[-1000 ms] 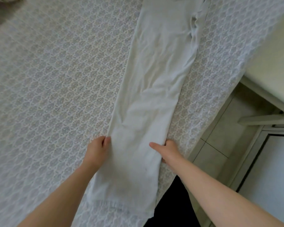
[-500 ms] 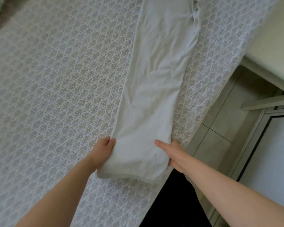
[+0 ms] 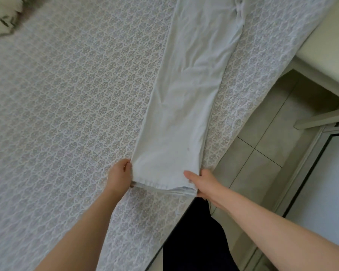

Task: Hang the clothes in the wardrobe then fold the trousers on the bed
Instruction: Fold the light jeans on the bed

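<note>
Pale white trousers (image 3: 186, 98) lie stretched lengthwise on the bed (image 3: 67, 114), legs stacked, waist end out of view at the top. The hem end sits near the bed's front edge. My left hand (image 3: 120, 176) grips the left side of the hem, thumb on top. My right hand (image 3: 202, 182) grips the right side of the hem, thumb lying over the cloth and fingers under it.
The bed carries a white lace-patterned cover. A crumpled patterned cloth (image 3: 0, 18) lies at the far left corner. Right of the bed are floor tiles (image 3: 262, 153), a pale piece of furniture (image 3: 324, 45) and a white door or panel (image 3: 324, 182). My dark clothing (image 3: 196, 237) shows below.
Both hands slid down the trouser legs from mid-leg to the hem. The hem end that hung over the bed's edge now lies up on the bed.
</note>
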